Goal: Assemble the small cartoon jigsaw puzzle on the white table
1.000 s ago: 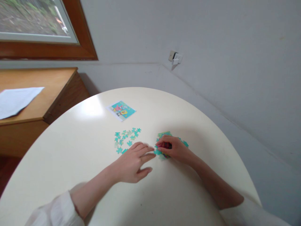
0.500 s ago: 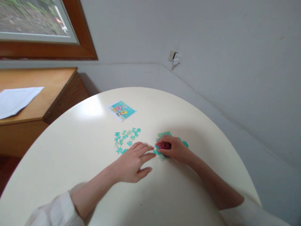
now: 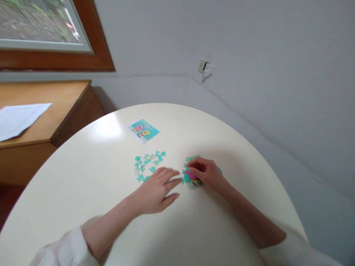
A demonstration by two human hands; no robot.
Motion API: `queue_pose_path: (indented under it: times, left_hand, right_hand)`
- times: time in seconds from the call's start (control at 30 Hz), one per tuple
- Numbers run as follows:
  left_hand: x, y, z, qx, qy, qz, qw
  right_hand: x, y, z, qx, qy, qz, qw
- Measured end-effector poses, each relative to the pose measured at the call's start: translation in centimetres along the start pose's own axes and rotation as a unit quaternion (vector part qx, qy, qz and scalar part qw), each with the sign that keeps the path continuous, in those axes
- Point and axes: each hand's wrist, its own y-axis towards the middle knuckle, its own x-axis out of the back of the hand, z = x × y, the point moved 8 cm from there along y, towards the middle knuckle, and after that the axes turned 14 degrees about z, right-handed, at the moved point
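A partly joined jigsaw cluster [image 3: 190,177], teal with a pink figure, lies on the round cream table [image 3: 83,177]. My right hand [image 3: 206,173] rests over its right side, fingers curled and pressing down on the pieces. My left hand [image 3: 156,191] lies flat on the table just left of the cluster, fingers spread, fingertips touching its left edge. A scatter of several loose teal pieces [image 3: 148,162] sits just beyond my left hand.
A small cartoon reference picture [image 3: 142,130] lies farther back on the table. A wooden desk [image 3: 55,107] with a white sheet of paper [image 3: 19,118] stands to the left under a framed window. The grey wall with a socket [image 3: 205,68] is behind.
My right hand has shifted slightly right and back, uncovering more of the pink figure on the joined cluster. My left hand has barely moved.
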Motion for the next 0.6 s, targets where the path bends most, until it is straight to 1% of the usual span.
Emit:
queue_pose_path:
  times: [0.07,0.1,0.13,0.17,0.2,0.27,0.3,0.37,0.43,0.5,0.6]
  left_hand:
    - [0.1,0.0,0.0,0.001,-0.001,-0.007,1.0]
    - [0.2,0.0,0.0,0.0,-0.001,-0.013,1.0]
    - [0.4,0.0,0.1,0.0,-0.002,-0.021,1.0]
    - [0.5,0.0,0.1,0.001,-0.004,-0.034,0.999]
    - [0.8,-0.1,0.3,0.004,-0.006,-0.053,0.999]
    - [1.4,-0.4,0.8,0.02,-0.01,-0.103,0.994]
    - [1.7,-0.6,1.2,0.033,-0.01,-0.131,0.991]
    - [2.3,-1.2,1.9,0.069,-0.009,-0.183,0.981]
    - [2.7,-1.6,2.5,0.101,-0.009,-0.214,0.972]
    - [2.9,-1.8,2.6,0.119,-0.007,-0.225,0.967]
    - [3.0,-1.7,2.6,0.13,0.009,-0.224,0.966]
  right_hand:
    - [1.5,-0.8,1.3,0.041,-0.056,-0.105,0.992]
    - [2.1,-1.4,2.4,0.069,-0.101,-0.15,0.981]
    - [2.4,-2.0,3.5,0.094,-0.148,-0.183,0.967]
    - [2.3,-2.4,4.5,0.111,-0.194,-0.199,0.954]
    - [2.0,-2.7,5.3,0.12,-0.239,-0.201,0.942]
    - [0.4,-2.5,5.8,0.107,-0.325,-0.154,0.927]
    - [-0.6,-2.2,5.4,0.085,-0.36,-0.115,0.922]
    - [-3.0,-1.6,4.0,0.048,-0.411,-0.018,0.91]
    - [-4.7,-1.3,2.6,0.016,-0.43,0.045,0.901]
    - [-5.4,-1.2,1.8,-0.002,-0.434,0.061,0.899]
    - [-5.4,-1.1,1.6,-0.007,-0.431,0.059,0.9]
